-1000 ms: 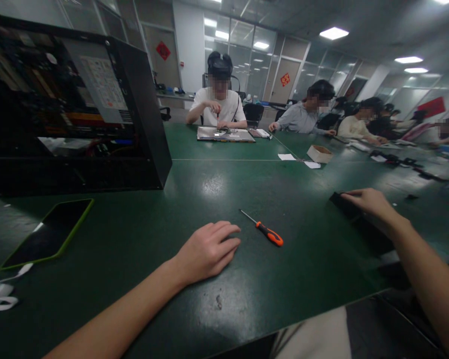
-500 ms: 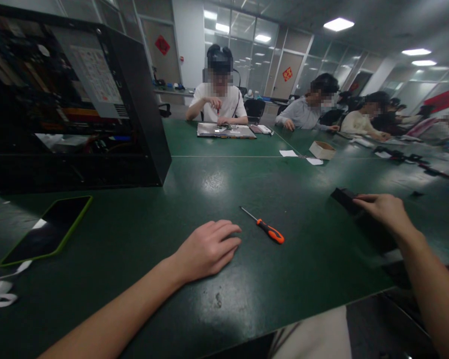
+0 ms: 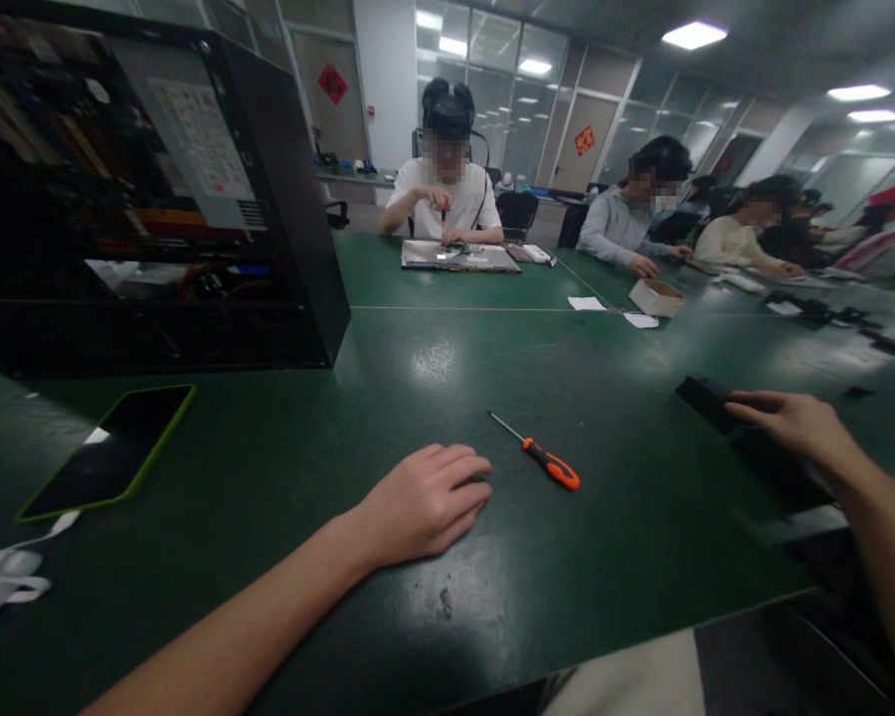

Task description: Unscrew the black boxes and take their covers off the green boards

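My left hand [image 3: 433, 499] rests palm down on the green table [image 3: 612, 557], its fingers loosely spread and holding nothing. Just to its right lies a screwdriver [image 3: 550, 463] with an orange and black handle, its metal tip toward the upper left. Over at the right side, my right hand [image 3: 791, 423] has its thumb and fingers closed on a dark flat object [image 3: 708, 400]. Much of that object runs beneath the hand and forearm, where its shape is hard to make out.
A black computer case [image 3: 283, 199] with an open side stands at the left. Before it lie a green-edged phone [image 3: 111, 452] and a white cable [image 3: 7, 577]. Across the table, a person works over a flat panel [image 3: 458, 257]. A small open box [image 3: 656, 296] sits farther right.
The whole view has shifted slightly, so things appear a little farther right. My left hand still rests by the screwdriver, and my right hand still grips the dark object.
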Available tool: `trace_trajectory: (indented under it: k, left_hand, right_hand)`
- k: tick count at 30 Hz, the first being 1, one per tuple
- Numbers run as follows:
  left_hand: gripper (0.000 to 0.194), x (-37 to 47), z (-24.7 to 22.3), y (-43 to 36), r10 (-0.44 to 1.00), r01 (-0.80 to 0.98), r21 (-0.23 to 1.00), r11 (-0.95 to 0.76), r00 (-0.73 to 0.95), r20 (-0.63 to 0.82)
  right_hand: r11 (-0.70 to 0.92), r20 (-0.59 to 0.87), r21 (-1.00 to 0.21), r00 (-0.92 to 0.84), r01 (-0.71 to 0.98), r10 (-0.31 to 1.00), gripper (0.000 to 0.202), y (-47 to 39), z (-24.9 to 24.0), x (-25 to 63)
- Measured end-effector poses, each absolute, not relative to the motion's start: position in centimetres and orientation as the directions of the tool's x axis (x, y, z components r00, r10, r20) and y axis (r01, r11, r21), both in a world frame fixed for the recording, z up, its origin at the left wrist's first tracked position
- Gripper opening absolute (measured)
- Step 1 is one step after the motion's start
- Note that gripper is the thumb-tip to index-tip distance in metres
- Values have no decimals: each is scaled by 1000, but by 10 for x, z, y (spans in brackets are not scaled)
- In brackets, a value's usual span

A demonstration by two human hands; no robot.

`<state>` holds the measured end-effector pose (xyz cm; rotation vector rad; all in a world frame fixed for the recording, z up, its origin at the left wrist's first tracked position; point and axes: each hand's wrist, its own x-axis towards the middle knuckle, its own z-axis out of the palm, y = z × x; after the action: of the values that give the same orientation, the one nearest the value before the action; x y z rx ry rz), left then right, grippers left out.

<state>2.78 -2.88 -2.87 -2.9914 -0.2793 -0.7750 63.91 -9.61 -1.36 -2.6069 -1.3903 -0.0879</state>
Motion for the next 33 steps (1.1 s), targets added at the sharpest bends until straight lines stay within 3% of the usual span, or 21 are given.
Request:
trace_trajectory:
  k: [4,9,19,26,30,33]
  left_hand:
    - [20,27,-28,-28,166,186,3,-982,867,470]
    - [18,27,-27,-28,157,177,-2,-984,875,458]
    - [18,27,-27,-27,153,171,1,-985,880,450]
    - [19,28,-26,-28,153,171,1,-985,878,454]
    - [19,28,-25,-29,163,177,17,-984,859,485]
    - [20,29,-25,-30,170,176,33,-984,858,484]
  right_hand:
    - [-556,140,-97,564,826,814,49,-101,-17,644]
    - [-577,205,-41,572,816,794,59,-113,-27,644]
    - [-531,201,42,513,846,834,68,-110,-34,643]
    - [-608,252,-58,601,792,759,76,-139,-27,637]
    - [-661,298,-205,689,722,661,62,-180,-30,625]
    - [-643,246,-248,689,725,682,55,-201,-37,618]
